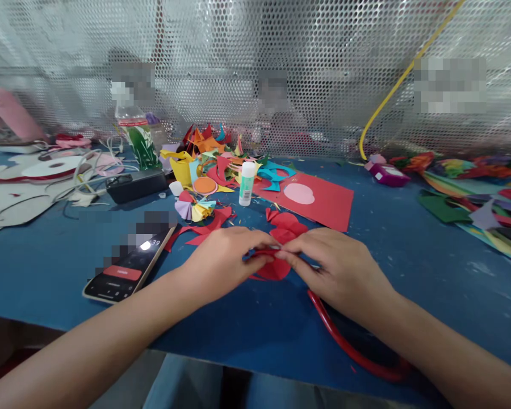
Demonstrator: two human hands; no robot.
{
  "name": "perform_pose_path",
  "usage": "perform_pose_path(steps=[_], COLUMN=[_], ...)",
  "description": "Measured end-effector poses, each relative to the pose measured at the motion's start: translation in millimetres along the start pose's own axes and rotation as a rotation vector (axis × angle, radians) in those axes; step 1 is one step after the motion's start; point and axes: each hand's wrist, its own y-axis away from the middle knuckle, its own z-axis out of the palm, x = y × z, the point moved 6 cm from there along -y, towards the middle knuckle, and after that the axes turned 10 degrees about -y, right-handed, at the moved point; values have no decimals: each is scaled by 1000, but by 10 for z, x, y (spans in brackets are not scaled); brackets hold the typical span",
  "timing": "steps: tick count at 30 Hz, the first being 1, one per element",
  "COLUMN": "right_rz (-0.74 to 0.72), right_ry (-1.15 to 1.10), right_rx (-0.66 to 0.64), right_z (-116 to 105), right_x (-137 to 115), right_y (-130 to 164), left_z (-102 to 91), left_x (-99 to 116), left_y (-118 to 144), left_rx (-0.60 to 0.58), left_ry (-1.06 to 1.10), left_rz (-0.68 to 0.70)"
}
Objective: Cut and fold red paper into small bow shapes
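1. the left hand [227, 258] and right hand [338, 264] pinch a red paper [266, 251] between them, above the blue table [247, 329].
2. the phone [130, 264] shows "39"; its other writing is blurred.
3. the glue stick [247, 184] has an unreadable label.

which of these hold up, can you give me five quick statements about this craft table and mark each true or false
1. The left hand and right hand both pinch red paper. True.
2. The glue stick lies on its side. False: it stands upright.
3. The phone has its screen lit. True.
4. The oval on the red sheet is green. False: it is pink.
5. The bottle stands behind the dark box. True.
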Motion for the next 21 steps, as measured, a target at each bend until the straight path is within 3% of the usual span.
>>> perform_pose_path(steps=[4,6,9,12,16,21], right_rz=[-70,35,265,394,425,480], right_ry=[-18,-183,-456,-653,-863,-935], right_rx=[-38,10,99,72,-53,-31], right_z=[24,-22,-53,38,193,207], right_x=[-87,-46,100,201,211,236], right_y=[9,2,3,-3,-21,-7], left_z=[77,21,-77,-104,-113,-71], left_x=[46,38,-47,-123,-146,-159], left_y=[15,7,-1,-3,-20,-17], left_rx=[-75,-18,78,113,123,85], left_ry=[-52,51,327,591,687,694], left_rz=[63,-1,-201,-337,-328,-363])
